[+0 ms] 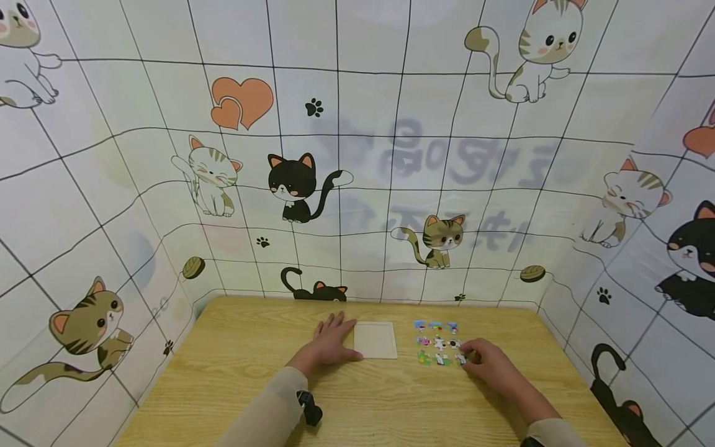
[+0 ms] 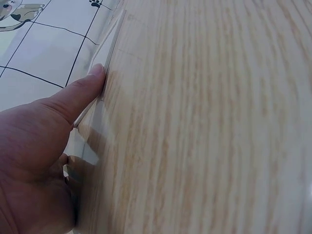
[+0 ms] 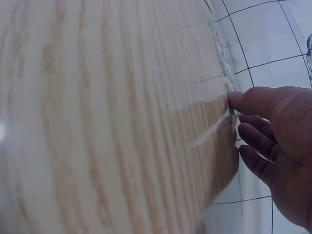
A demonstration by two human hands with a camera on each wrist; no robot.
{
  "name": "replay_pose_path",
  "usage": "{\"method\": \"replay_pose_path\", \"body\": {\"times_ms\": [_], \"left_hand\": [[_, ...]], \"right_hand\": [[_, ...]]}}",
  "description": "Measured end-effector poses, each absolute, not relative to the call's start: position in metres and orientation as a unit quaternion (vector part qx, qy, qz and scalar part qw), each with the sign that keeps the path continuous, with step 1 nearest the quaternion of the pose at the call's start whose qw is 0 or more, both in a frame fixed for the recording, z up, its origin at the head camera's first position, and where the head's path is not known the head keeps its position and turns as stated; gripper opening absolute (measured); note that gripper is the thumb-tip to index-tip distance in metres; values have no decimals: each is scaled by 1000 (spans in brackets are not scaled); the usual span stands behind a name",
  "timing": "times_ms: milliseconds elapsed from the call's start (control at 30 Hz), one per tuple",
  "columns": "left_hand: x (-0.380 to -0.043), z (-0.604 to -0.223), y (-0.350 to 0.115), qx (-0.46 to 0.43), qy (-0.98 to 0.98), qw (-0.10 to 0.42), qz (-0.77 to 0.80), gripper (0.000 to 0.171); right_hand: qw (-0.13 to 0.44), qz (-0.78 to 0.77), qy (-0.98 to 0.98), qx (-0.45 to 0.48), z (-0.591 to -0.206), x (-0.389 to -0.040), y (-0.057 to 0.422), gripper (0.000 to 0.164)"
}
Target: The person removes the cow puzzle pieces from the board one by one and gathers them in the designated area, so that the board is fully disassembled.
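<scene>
A pale square puzzle board (image 1: 375, 340) with a raised rim lies flat on the table. My left hand (image 1: 333, 340) rests at its left side, fingers spread; in the left wrist view the thumb (image 2: 95, 75) touches the board's edge. To the right, several colourful jigsaw pieces (image 1: 439, 343) lie apart in rows. My right hand (image 1: 491, 364) is at the lower right corner of this group, thumb and forefinger beside the corner jigsaw piece (image 1: 459, 359). In the right wrist view the thumb (image 3: 239, 100) touches the edge of the pieces, and the other fingers are loosely bent.
The wood-grain table (image 1: 357, 397) is enclosed at the back and sides by a white gridded curtain (image 1: 363, 155) printed with cartoon cats. A small black device (image 1: 310, 408) is strapped at the left wrist, over the beige sleeve (image 1: 268, 410).
</scene>
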State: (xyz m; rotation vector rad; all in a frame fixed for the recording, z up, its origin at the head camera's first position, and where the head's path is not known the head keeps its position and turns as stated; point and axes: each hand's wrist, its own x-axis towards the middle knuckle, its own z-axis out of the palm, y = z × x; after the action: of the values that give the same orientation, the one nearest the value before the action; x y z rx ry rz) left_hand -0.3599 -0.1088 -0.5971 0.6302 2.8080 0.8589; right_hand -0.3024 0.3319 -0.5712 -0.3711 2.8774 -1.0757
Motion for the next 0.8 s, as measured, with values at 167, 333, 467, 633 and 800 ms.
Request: {"method": "replay_pose_path", "body": {"times_ms": [167,333,467,633,800], "left_hand": [[-360,-596,-108,211,933,71,284,101],[-356,-586,-106,217,931,79,281,99],[-355,-583,-105,220,932,82,274,97],[-356,-585,-103,220,930,81,283,94],[-360,-592,-109,222,922,64,311,85]], "right_hand": [[20,-347,933,-96,-573,-301,332,31],[11,-369,925,-85,-571,-296,332,31],[9,-392,917,-75,-569,-291,330,32],[2,-396,915,-74,-567,-287,328,32],[-9,-389,917,-85,-567,-288,326,29]]}}
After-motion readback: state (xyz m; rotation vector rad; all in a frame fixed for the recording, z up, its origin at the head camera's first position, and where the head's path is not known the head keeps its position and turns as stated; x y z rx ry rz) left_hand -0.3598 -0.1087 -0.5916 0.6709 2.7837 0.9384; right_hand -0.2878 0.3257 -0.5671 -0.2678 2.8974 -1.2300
